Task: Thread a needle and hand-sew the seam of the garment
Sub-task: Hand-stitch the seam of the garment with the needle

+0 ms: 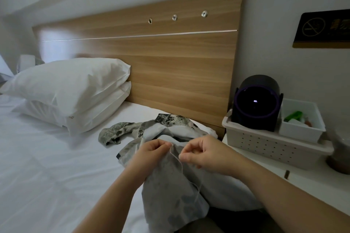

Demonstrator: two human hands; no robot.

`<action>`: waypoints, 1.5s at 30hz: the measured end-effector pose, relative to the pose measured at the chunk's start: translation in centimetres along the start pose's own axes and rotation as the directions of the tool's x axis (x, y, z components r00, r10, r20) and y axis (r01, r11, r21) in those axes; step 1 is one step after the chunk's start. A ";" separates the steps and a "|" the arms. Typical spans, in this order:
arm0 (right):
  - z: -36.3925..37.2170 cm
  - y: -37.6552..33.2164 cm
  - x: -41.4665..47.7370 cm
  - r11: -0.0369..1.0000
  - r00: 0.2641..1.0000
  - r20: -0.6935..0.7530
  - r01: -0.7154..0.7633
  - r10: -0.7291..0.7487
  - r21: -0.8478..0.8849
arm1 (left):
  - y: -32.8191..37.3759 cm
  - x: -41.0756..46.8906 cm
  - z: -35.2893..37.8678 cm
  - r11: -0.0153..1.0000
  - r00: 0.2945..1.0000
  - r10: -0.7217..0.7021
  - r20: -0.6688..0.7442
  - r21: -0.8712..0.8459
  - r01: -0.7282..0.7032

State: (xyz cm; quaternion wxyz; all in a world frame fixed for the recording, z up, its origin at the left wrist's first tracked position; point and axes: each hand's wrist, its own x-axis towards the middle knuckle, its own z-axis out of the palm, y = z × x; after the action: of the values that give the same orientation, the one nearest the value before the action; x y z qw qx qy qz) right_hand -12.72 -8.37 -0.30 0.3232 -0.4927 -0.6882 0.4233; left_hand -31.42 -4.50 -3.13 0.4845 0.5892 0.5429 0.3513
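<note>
Centrally, the left hand (151, 150) pinches the soft, crumpled printed garment (166, 191). Fingers of the right hand (208, 154) pinch thin white thread (175, 155).

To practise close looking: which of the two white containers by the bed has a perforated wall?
The larger basket holding the dark round device; the smaller bin has plain walls.

My left hand (151, 150) and right hand (204, 154) are bare, fingers too. Both forearms are uncovered to the frame's edge. Below my right forearm (274, 191), dark cloth (236, 219) covers my lap.
</note>
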 end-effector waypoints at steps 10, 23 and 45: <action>-2.5 1.3 0.9 0.999 0.999 0.042 -0.028 0.029 -0.031 | 1.1 -1.4 -0.9 0.984 0.966 0.173 0.194 0.008 -0.178; -5.7 2.6 0.1 0.949 0.917 0.255 -0.316 0.307 -0.004 | 1.8 -2.0 0.4 0.992 0.944 0.085 0.318 0.061 -0.110; 1.6 -0.3 -2.5 0.935 0.985 -0.005 -0.168 0.175 -0.312 | 1.2 -1.9 0.8 0.999 0.987 0.025 0.157 0.029 -0.030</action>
State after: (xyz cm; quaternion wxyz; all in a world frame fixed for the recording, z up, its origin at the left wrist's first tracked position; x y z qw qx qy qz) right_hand -13.46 -11.22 -0.83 0.1956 -0.5906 -0.7043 0.3418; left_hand -30.57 -6.45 -1.97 0.5114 0.6299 0.5005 0.3021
